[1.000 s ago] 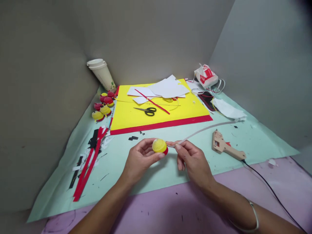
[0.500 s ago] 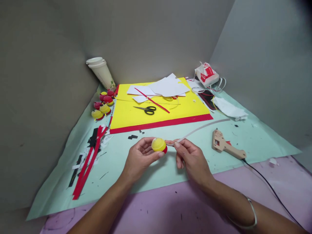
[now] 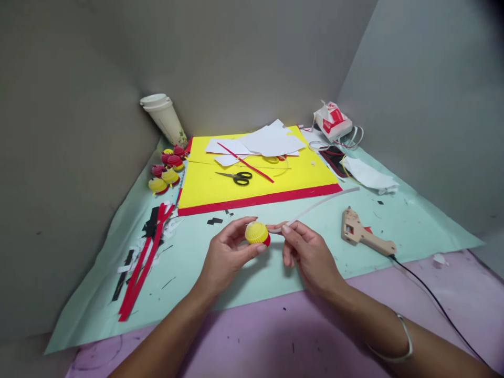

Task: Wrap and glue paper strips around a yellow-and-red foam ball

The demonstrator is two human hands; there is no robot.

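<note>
Between the thumb and fingers of my left hand (image 3: 232,252) is a small ribbed dome (image 3: 256,233), yellow with a red underside, seemingly of coiled paper strip. My right hand (image 3: 307,247) pinches a thin pale paper strip (image 3: 315,206) just to the right of the dome. One end of the strip reaches toward the dome; its long free end curves away up and right above the mat. Whether the near end touches the dome I cannot tell. Several similar red and yellow domed pieces (image 3: 170,175) sit at the far left.
Black-handled scissors (image 3: 241,178) and white paper sheets (image 3: 271,140) lie on a yellow board (image 3: 220,191). A glue gun (image 3: 366,236) with a cord rests at right. Red strips (image 3: 142,275) and scraps lie left. A cup (image 3: 165,119) and a tissue pack (image 3: 334,121) stand behind.
The strip's far end has swung slightly left and its face has turned paler in the light. My right hand has shifted a little; my left hand keeps its hold on the dome.
</note>
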